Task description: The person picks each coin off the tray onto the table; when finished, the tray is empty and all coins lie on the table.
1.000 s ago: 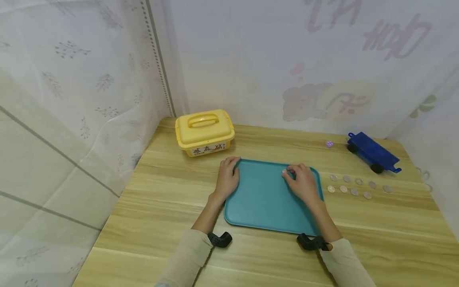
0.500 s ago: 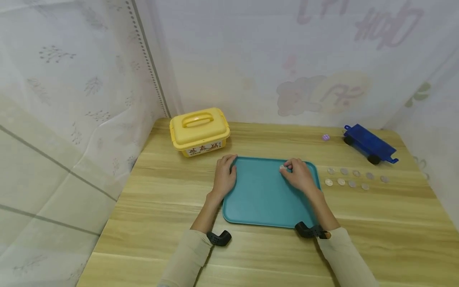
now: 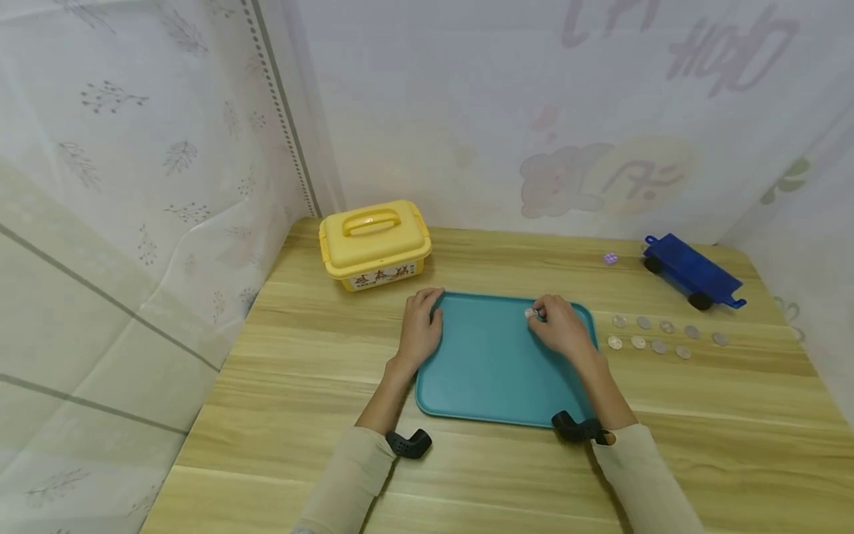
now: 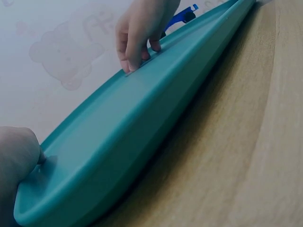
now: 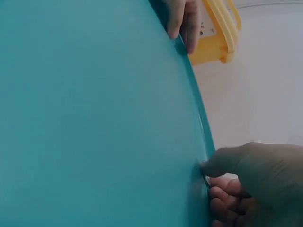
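Note:
A teal tray (image 3: 494, 363) lies on the wooden table. My left hand (image 3: 420, 330) holds its far left corner, the thumb inside the rim and the fingers along the outside. Near the far right part of the tray, my right hand (image 3: 560, 326) pinches a small silvery coin (image 3: 530, 314) between thumb and fingers. The right wrist view shows this coin (image 5: 206, 179) standing on edge by the tray's far rim, partly covered by the thumb. Right of the tray, several similar coins (image 3: 638, 343) lie flat in two rows.
Behind the tray at the left stands a yellow lidded box (image 3: 376, 245) with a handle. A blue wheeled toy cart (image 3: 694, 271) is at the back right, with a small purple piece (image 3: 610, 259) beside it. Printed curtains (image 3: 467, 133) border the table (image 3: 300, 415) behind.
The head view has shifted slightly. Both hands keep their places at the tray, and the coin stays pinched in my right hand.

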Demonstrator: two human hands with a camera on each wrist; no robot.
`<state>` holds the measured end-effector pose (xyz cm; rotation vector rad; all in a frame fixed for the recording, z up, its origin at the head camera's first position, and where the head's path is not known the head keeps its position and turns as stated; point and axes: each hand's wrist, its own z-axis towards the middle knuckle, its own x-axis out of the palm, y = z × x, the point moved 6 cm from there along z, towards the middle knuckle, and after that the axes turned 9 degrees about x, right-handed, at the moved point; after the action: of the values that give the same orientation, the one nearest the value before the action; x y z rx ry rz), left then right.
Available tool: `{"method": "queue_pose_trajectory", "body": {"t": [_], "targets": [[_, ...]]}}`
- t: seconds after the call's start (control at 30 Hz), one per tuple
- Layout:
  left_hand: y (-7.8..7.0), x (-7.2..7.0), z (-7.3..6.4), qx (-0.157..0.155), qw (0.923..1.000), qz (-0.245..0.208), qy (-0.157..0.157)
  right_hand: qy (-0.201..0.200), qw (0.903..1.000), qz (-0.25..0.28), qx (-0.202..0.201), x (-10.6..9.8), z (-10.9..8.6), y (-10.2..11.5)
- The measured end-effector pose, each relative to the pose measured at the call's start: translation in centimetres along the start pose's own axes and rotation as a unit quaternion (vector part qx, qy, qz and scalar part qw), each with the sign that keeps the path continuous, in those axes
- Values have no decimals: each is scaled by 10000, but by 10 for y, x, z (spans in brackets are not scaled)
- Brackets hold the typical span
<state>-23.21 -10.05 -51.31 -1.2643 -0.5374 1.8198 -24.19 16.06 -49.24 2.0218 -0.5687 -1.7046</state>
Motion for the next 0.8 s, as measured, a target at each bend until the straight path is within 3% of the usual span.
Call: {"method": "queue_pose_trajectory", "body": {"t": [0.23,0.57,0.8], "targets": [[1,1,0,-36,10000,62,52,-85,10000,-3,2,0,1,1],[-2,1,1,30,10000,22,15,-200,9944,-764,-709,-1,-8,14],[-1,0,0,25,10000,1,-7,20,9920,-788,-984,0,-7,12]]}}
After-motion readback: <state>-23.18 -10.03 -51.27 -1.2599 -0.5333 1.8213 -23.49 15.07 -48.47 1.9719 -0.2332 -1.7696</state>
